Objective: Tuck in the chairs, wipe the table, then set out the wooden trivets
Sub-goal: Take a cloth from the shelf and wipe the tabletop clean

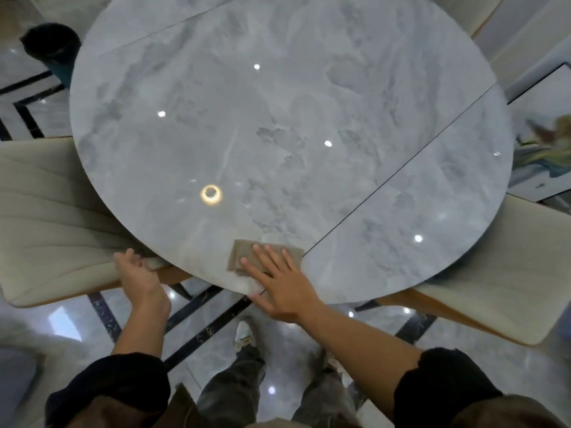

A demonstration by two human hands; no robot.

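My right hand (275, 282) lies flat on the brown cloth (244, 254) at the near edge of the table (278, 118). My left hand (139, 276) seems to grip the chair (46, 211).

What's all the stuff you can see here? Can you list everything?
table: one, grey marble look, round, fills the middle
cloth: one, grey-brown, flat on the table's near edge
chairs: two, cream; left chair and right chair, both against the table
dark thing: one, black, far left past the table, too blurry to name
picture: one, colourful, right edge, blurry
floor: shiny grey with black stripes
left hand: one, at the left chair's top edge
right hand: one, pressed flat on the cloth
legs: two, grey trousers, bottom middle
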